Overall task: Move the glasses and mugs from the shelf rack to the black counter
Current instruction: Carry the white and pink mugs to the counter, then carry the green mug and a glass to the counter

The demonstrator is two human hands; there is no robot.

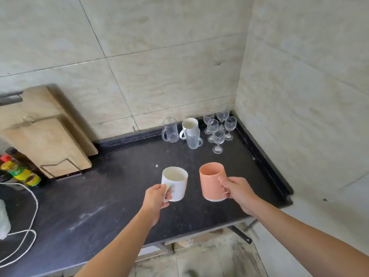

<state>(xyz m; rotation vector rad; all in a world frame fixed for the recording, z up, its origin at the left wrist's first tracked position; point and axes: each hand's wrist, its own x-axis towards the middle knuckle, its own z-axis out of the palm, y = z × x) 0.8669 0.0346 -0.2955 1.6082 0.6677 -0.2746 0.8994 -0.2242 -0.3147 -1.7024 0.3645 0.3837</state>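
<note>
Left hand (157, 196): fingers curled through the handle of a white mug (176, 183), gripping it. Right hand (237, 191): wrapped round the side of a pink mug (211, 180), thumb on its rim. Both mugs are over the middle of the black tabletop (99, 206), side by side and apart; contact with the surface cannot be told.

Back corner of the tabletop: clear glass mug (170, 129), second white mug (189, 124), ribbed glass mug (193, 139) just before it, cluster of stemmed glasses (218, 132).

Left edge: sauce bottles (22, 172) with yellow-green labels, print too small to read. Wooden cutting boards (46, 144) lean on the wall. No marks on the mugs.
</note>
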